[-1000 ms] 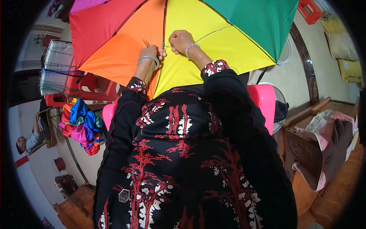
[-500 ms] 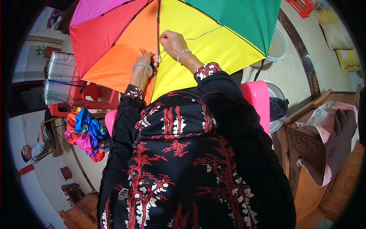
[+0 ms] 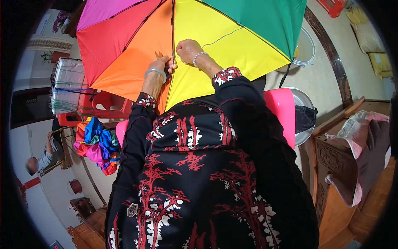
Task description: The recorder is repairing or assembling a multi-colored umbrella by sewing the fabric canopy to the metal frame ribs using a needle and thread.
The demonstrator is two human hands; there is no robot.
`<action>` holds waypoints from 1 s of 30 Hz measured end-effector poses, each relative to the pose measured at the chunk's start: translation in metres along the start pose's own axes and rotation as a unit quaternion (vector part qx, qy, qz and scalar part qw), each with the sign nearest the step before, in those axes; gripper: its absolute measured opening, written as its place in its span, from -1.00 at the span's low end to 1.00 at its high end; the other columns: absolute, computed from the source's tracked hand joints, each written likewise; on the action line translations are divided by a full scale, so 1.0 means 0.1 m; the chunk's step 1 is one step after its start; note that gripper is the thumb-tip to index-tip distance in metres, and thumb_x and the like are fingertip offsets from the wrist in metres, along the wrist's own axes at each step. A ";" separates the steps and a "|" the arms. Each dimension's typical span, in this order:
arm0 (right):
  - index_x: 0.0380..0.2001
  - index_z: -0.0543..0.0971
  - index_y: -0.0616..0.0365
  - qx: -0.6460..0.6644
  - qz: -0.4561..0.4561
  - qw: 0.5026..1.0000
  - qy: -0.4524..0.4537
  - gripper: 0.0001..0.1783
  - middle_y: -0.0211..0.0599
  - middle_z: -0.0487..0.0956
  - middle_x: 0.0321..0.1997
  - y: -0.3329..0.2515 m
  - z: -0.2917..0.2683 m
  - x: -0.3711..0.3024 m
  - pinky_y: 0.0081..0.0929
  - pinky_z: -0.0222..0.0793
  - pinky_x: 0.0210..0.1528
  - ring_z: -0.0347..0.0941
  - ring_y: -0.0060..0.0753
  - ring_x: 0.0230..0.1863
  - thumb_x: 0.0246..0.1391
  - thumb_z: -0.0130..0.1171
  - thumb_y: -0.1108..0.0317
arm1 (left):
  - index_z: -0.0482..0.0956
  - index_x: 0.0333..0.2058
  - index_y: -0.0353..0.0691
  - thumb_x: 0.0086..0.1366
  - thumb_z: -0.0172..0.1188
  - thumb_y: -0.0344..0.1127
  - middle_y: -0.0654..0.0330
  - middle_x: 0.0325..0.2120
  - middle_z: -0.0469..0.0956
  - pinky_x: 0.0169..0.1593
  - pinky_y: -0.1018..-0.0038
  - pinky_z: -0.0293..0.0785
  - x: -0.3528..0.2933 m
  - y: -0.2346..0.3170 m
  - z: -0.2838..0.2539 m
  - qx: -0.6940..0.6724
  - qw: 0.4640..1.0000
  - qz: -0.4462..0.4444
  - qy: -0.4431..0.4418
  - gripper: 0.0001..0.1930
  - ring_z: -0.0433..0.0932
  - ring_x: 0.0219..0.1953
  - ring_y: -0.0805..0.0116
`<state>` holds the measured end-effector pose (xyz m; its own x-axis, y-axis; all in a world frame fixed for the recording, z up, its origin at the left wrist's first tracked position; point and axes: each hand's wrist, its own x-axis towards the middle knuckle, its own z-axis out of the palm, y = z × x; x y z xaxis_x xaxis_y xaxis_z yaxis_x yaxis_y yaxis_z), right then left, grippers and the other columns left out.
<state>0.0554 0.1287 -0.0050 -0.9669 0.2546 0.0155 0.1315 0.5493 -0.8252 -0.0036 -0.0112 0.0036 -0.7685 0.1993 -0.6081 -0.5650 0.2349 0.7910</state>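
Observation:
An open umbrella (image 3: 232, 50) with rainbow-coloured panels lies across my lap, its dark ribs facing me. My left hand (image 3: 157, 70) is closed at the dark rib (image 3: 172, 29) on the orange-yellow seam, fingers curled against it. Two slim pointed tips (image 3: 158, 54) stick up beside that hand; what they belong to is mostly hidden. Just right of the rib, my right hand (image 3: 190, 50) is pinched over the yellow panel. A short stretch of thread spans the gap between both hands, and a longer grey thread (image 3: 222, 38) trails rightward over the yellow fabric. Any needle is too small to see.
Bundled colourful fabric (image 3: 97, 143) sits at the left, below a red stool (image 3: 110, 103) and a wrapped white stack (image 3: 68, 85). A pail (image 3: 304, 50) and metal basin (image 3: 304, 99) stand right, near a carved wooden bench (image 3: 331, 159). Another person (image 3: 45, 155) sits far left.
My right hand has shifted slightly down and right, with the thread stretched between it and the left hand. The left hand stays at the rib. The whole view has tilted a little.

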 end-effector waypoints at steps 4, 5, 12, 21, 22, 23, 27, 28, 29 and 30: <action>-0.48 0.61 0.19 -0.039 -0.021 0.999 0.009 -0.76 0.00 0.57 -0.38 -0.04 0.06 -0.02 -0.26 0.42 -0.18 0.52 -0.06 -0.29 -0.06 0.00 0.32 | 0.43 -0.44 -0.34 0.25 -0.04 -0.36 0.12 -0.63 0.49 -0.70 0.55 0.27 -0.01 -0.01 -0.02 -0.002 1.000 0.001 -0.011 -0.83 0.46 -0.70 0.34; -0.47 0.61 0.19 -0.058 -0.033 0.998 0.012 -0.77 0.00 0.57 -0.37 -0.03 0.09 -0.02 -0.25 0.42 -0.18 0.52 -0.06 -0.29 -0.07 0.01 0.32 | 0.43 -0.44 -0.34 0.25 -0.04 -0.36 0.12 -0.63 0.49 -0.70 0.55 0.27 0.00 -0.01 -0.03 -0.004 1.000 0.002 -0.010 -0.83 0.46 -0.70 0.34; -0.52 0.56 0.09 -0.111 -0.048 0.992 0.041 -0.87 -0.16 0.56 -0.46 0.01 0.20 0.00 -0.25 0.38 -0.26 0.49 -0.08 -0.35 -0.14 0.05 0.33 | 0.42 -0.47 -0.35 0.23 -0.02 -0.39 0.13 -0.67 0.47 -0.72 0.53 0.24 -0.11 0.01 0.04 -0.023 1.000 -0.017 -0.010 -0.84 0.43 -0.73 0.34; -0.43 0.59 0.15 -0.113 -0.020 0.993 -0.003 -0.81 -0.12 0.58 -0.31 -0.10 0.14 -0.03 -0.28 0.41 -0.14 0.50 -0.11 -0.22 -0.10 0.03 0.35 | 0.40 -0.54 -0.35 0.21 -0.01 -0.39 0.13 -0.70 0.45 -0.74 0.51 0.23 -0.09 -0.01 0.06 -0.026 0.999 0.002 0.019 -0.82 0.42 -0.75 0.33; -0.43 0.59 0.15 -0.114 -0.022 0.993 -0.005 -0.81 -0.12 0.58 -0.31 -0.10 0.14 -0.02 -0.28 0.41 -0.14 0.50 -0.11 -0.22 -0.10 0.03 0.35 | 0.40 -0.55 -0.35 0.21 -0.01 -0.39 0.13 -0.71 0.45 -0.74 0.51 0.23 -0.09 0.00 0.06 -0.018 1.000 0.004 0.014 -0.81 0.42 -0.75 0.33; -0.42 0.59 0.14 -0.105 -0.015 0.994 -0.005 -0.81 -0.13 0.58 -0.31 -0.10 0.14 -0.02 -0.28 0.40 -0.13 0.49 -0.12 -0.22 -0.10 0.03 0.34 | 0.40 -0.56 -0.34 0.21 -0.01 -0.39 0.13 -0.71 0.45 -0.74 0.50 0.23 -0.09 0.01 0.05 -0.011 1.000 0.006 0.009 -0.81 0.42 -0.76 0.33; -0.41 0.58 0.12 -0.099 -0.001 0.995 -0.005 -0.80 -0.14 0.57 -0.30 -0.08 0.12 -0.04 -0.28 0.39 -0.13 0.48 -0.12 -0.20 -0.08 0.02 0.32 | 0.40 -0.57 -0.34 0.20 -0.01 -0.37 0.13 -0.73 0.45 -0.74 0.49 0.23 -0.14 -0.01 0.11 0.016 1.000 0.006 -0.004 -0.80 0.41 -0.78 0.33; -0.40 0.57 0.12 -0.111 0.005 0.994 -0.003 -0.80 -0.13 0.57 -0.29 -0.07 0.11 -0.04 -0.28 0.39 -0.13 0.48 -0.12 -0.20 -0.07 0.01 0.31 | 0.39 -0.58 -0.34 0.20 -0.01 -0.37 0.12 -0.73 0.45 -0.74 0.49 0.24 -0.16 -0.01 0.12 0.028 1.000 0.005 -0.010 -0.79 0.40 -0.78 0.34; -0.40 0.57 0.12 -0.123 0.012 0.992 0.000 -0.79 -0.13 0.57 -0.29 -0.06 0.11 -0.05 -0.29 0.39 -0.13 0.48 -0.12 -0.19 -0.06 0.01 0.31 | 0.39 -0.58 -0.34 0.20 -0.01 -0.37 0.12 -0.73 0.45 -0.74 0.49 0.24 -0.17 0.00 0.11 0.027 1.000 0.004 -0.008 -0.79 0.40 -0.78 0.34; -0.40 0.57 0.12 -0.122 0.012 0.992 -0.001 -0.79 -0.13 0.57 -0.29 -0.07 0.12 -0.04 -0.29 0.39 -0.13 0.48 -0.12 -0.19 -0.06 0.01 0.31 | 0.39 -0.58 -0.34 0.20 -0.02 -0.36 0.12 -0.74 0.44 -0.74 0.49 0.24 -0.17 0.01 0.11 0.028 1.000 0.005 -0.003 -0.79 0.40 -0.79 0.33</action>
<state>0.0553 0.1140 -0.0064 -0.9636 0.2674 -0.0040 0.2025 0.7197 -0.6641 0.0123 -0.0038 0.0138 -0.7714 0.2081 -0.6014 -0.5398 0.2864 0.7916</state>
